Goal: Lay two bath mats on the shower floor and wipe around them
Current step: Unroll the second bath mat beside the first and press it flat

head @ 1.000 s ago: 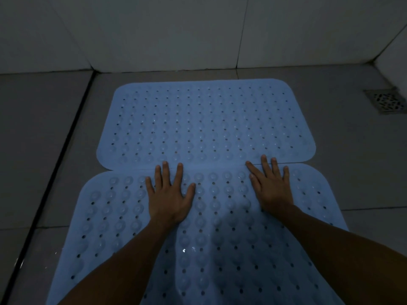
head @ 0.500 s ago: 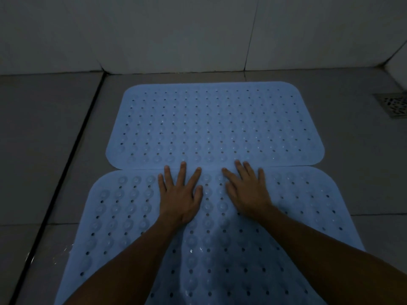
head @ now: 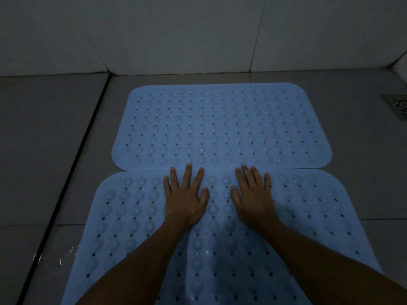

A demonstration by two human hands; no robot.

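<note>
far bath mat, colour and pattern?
Light blue rubber far bath mat, rows of small holes; head view.

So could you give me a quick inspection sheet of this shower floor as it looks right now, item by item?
Surface: grey tiled floor, dim light; small wet glints near the dark groove at left.
Job's things: far mat lies flat by the wall; near mat lies in front of it, their long edges meeting or slightly overlapping.
Clutter: nothing seen; no cloth in view.
Hands: left hand and right hand press flat on the near mat with fingers straight, fingertips reaching the seam.
Cables: nothing seen.
Surroundings: pale tiled wall behind; metal floor drain at the right edge, clear of the mats.
</note>
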